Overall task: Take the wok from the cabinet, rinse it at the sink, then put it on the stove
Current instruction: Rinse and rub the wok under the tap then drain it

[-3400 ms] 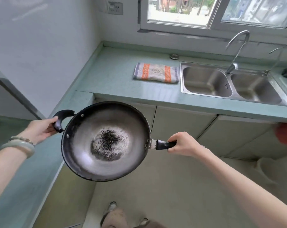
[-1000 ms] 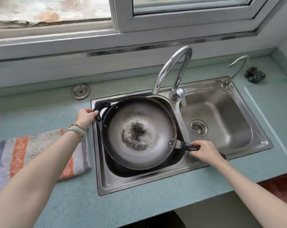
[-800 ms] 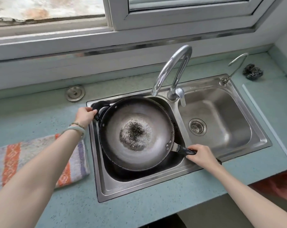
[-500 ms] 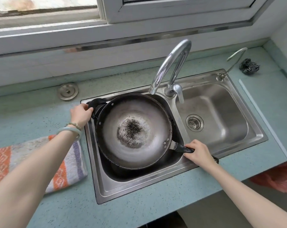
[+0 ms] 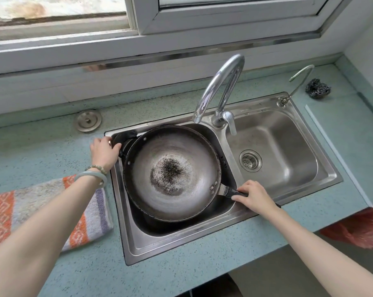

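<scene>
The wok (image 5: 172,168), dark steel with a charred patch in its middle, sits in the left basin of the double steel sink (image 5: 181,243). My left hand (image 5: 104,152) grips its small black loop handle at the basin's left rim. My right hand (image 5: 254,195) holds the long black handle, which lies across the sink's front rim near the divider. The curved faucet (image 5: 220,86) arches above the wok's far edge, its spout over the left basin. No water runs.
The right basin (image 5: 284,159) has a drain strainer. A striped towel (image 5: 44,213) lies on the green counter to the left. A round metal cap (image 5: 88,120) sits behind it. A small second tap (image 5: 297,82) and a steel scourer (image 5: 318,89) are at the far right.
3.4 s ago I held the wok in the air away from the counter. It has since gone down into the left basin. Both hands stay on the handles.
</scene>
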A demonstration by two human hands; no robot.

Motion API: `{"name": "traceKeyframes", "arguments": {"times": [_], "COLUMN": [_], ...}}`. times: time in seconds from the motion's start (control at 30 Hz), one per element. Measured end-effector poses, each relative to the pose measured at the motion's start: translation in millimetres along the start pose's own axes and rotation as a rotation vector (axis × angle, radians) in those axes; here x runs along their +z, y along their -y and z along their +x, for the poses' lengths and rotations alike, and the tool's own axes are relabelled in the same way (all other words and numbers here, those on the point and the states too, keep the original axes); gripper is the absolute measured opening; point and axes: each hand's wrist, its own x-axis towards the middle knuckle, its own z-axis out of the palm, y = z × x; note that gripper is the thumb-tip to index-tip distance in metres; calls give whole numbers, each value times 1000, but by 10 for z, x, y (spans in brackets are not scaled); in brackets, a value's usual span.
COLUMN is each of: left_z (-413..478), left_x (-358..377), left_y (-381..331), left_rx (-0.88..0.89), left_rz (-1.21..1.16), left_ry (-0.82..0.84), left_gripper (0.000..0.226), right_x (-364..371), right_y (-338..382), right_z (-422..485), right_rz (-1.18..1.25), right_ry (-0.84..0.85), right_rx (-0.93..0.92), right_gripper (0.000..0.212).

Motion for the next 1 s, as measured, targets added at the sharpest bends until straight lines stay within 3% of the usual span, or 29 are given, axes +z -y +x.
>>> {"name": "traceKeyframes", "arguments": {"times": [0.2, 0.33, 0.4, 0.47, 0.6, 0.77, 1.0], "left_z": [-173, -389, -507, -633, -837, -962, -1043], "left_x": [-38, -47, -45, -33, 5, 57, 102], "left_y": [-85, -83, -79, -95, -119, -45, -13], "left_rx": [19, -9, -30, -41, -30, -93, -134], "left_rz": [-74, -99, -99, -106, -108, -119, -150], "left_ry": [-49, -52, -51, -62, -69, -55, -17], "left_gripper": [45, 44, 44, 42, 38, 35, 38], "right_x": [-499, -793, -856, -883, -906, -988, -1027], "right_y": [466, 771, 866, 917, 926, 969, 983], "right_z": [376, 760, 891, 993, 1082, 1062, 1037], "right_rz": [746, 1294, 1472, 1530, 1456, 1386, 1390], "right_ry": [-330, -203, -85, -35, -66, -60, -98], "right_rx": [210, 336, 357, 367, 389, 375, 375], "right_gripper": [12, 41, 41, 24, 11, 34, 32]}}
